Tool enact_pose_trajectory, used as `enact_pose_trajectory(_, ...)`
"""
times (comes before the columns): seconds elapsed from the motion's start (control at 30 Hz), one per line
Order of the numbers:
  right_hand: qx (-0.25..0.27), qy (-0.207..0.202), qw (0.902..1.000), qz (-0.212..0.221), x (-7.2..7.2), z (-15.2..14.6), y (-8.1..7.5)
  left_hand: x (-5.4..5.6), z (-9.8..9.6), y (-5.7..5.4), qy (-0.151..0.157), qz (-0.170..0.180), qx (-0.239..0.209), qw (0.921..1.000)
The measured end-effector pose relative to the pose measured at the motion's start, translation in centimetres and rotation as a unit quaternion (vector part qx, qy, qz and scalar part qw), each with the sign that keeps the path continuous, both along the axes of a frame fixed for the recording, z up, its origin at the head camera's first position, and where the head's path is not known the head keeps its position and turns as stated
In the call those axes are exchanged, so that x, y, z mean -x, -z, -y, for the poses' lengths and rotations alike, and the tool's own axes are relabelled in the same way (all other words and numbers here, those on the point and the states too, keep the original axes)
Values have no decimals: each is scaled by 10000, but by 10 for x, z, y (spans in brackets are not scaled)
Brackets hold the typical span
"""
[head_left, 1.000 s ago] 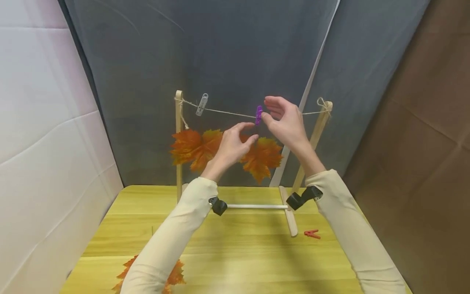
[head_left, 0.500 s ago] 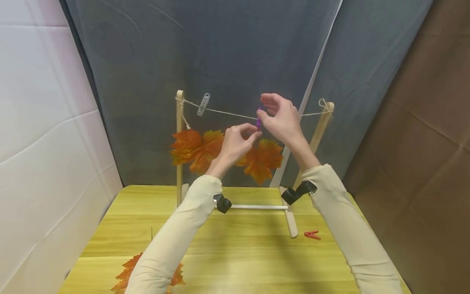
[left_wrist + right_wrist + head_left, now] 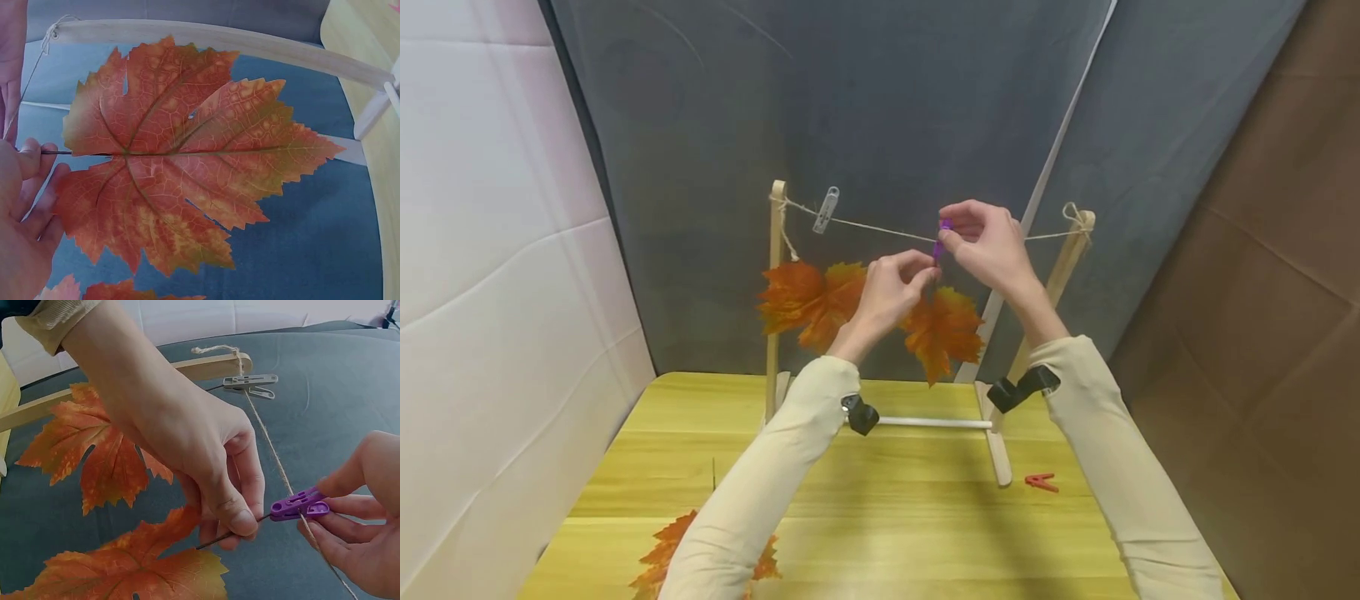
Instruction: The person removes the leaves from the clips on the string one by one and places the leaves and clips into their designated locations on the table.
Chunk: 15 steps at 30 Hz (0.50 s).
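My left hand [image 3: 891, 292] pinches the thin dark stem of an orange maple leaf [image 3: 169, 144], which hangs below the string [image 3: 880, 228]. A purple clothespin [image 3: 299, 504] sits on the string, and my right hand [image 3: 992, 250] pinches it between thumb and fingers. In the right wrist view the stem's tip meets the clothespin's nose; whether it is clamped I cannot tell. Left along the string, a grey clothespin [image 3: 826, 210] holds a second maple leaf [image 3: 805, 300] by its stem.
Two wooden posts [image 3: 775, 300] carry the string, joined low down by a white rod [image 3: 936, 423]. A red clothespin [image 3: 1042, 482] lies on the wooden table [image 3: 880, 517] at the right. Another maple leaf [image 3: 662, 554] lies at the front left, partly under my left sleeve.
My left hand has closed on the stem just under the purple clothespin. My right thumb and fingers have come together on that clothespin. The view has shifted slightly.
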State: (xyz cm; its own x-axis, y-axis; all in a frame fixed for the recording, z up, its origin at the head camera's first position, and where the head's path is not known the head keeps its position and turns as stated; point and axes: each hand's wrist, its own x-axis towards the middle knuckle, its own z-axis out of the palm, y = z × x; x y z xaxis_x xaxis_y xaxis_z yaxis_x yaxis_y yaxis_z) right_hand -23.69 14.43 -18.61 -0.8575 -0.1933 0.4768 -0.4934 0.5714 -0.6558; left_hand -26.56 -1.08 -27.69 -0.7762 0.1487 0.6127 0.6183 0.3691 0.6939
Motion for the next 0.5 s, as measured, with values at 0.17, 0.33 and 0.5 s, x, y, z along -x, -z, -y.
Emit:
enact_pose_trajectory(0.17,-84,60,9999,-130,-2,-2,0,-3,-1,1,77,114,-82,9999)
enact_pose_trajectory(0.33,19,99,9992,-391,0,0,0,-4,-2,0,55,65,-177,9998)
enact_pose_trajectory(0.5,287,123,9975,-629,2,2,0,-7,-1,-3,-43,28,-227,9997)
